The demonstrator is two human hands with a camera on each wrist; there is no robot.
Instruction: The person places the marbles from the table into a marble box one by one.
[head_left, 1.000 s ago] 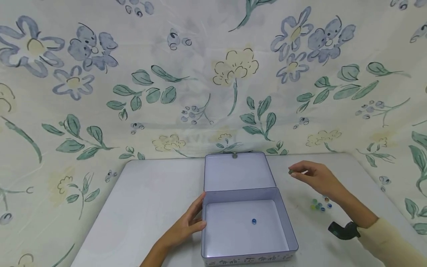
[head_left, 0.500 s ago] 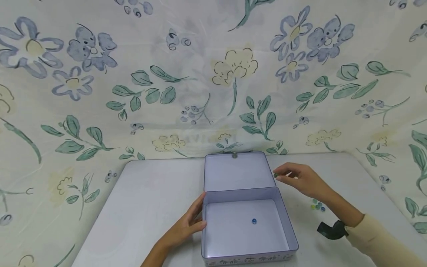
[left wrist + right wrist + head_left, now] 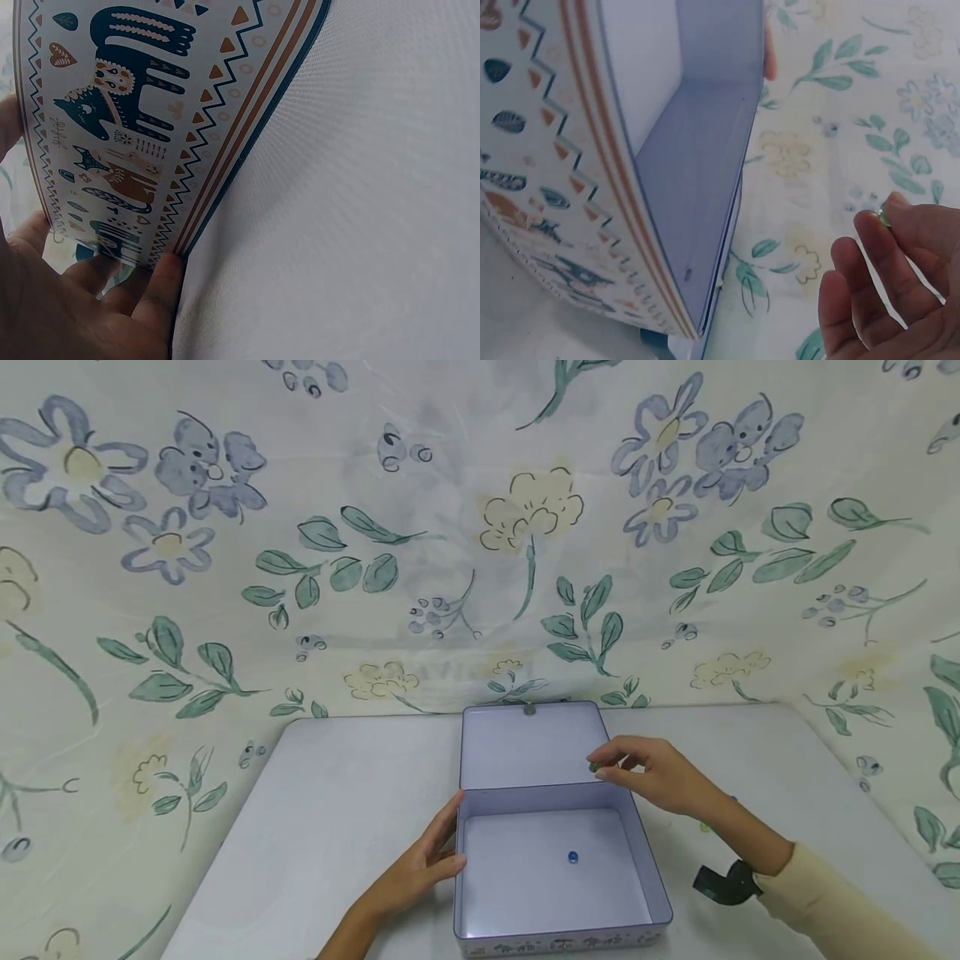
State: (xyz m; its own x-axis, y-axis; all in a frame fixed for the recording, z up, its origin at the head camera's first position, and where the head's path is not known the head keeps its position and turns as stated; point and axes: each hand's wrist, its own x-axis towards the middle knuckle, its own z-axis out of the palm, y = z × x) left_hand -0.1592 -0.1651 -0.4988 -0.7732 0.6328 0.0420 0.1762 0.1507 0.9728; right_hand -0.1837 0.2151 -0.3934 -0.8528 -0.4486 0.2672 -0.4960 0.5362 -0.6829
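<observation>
A lilac metal tin box (image 3: 517, 893) lies with its hinged lid (image 3: 532, 747) folded back behind it. One blue marble (image 3: 573, 857) sits on the box floor. My left hand (image 3: 416, 868) rests against the left side of the box, thumb and index finger near the rim; the left wrist view shows fingertips (image 3: 166, 274) touching the printed animal-pattern wall (image 3: 127, 112). Between thumb and index finger, my right hand (image 3: 660, 777) pinches a green marble (image 3: 595, 767). That hand is raised over the right edge of the lid, near the hinge side.
Right of the box, a yellow-green marble (image 3: 705, 827) and a blue marble (image 3: 733, 798) show on the white table (image 3: 337, 793), partly behind my right forearm. A black band-like device (image 3: 726, 885) hangs at that wrist. Floral cloth (image 3: 450, 527) covers the wall behind.
My right hand has moved left with the green marble, from above the table right of the lid to over the lid's right edge. The left hand and box stay put.
</observation>
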